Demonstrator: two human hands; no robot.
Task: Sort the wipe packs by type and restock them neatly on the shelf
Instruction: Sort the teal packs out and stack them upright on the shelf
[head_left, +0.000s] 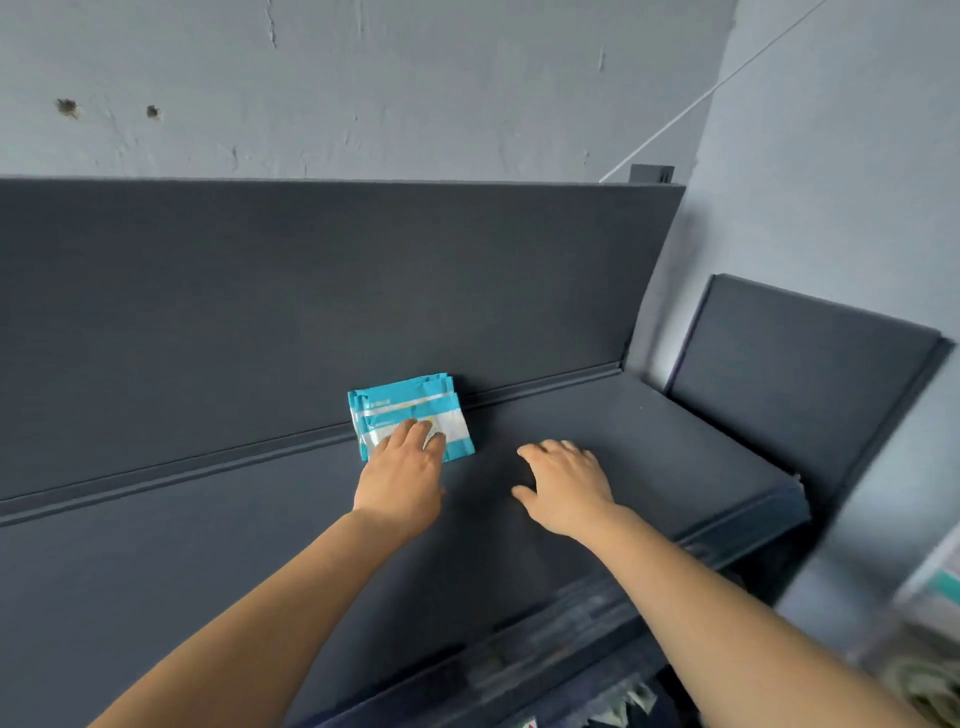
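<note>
A scuffed grey wall (415, 78) rises behind a dark grey shelf (649, 441) with a tall back panel (311, 286). The right hand (566, 488) is over the shelf board, fingers relaxed, holding nothing. The left hand (402, 478) lays straight fingers on a small stack of teal wipe packs (405, 408), which lies against the back panel.

**Both hands reach forward, palms down**

The left hand (402, 470) reaches farther out, palm down, with its fingers straight and close together. The right hand (566, 486) is just to its right and slightly nearer, palm down, fingers spread and loosely bent, thumb pointing left. The bare left forearm (260, 597) and right forearm (727, 597) come in from the near corners.
</note>
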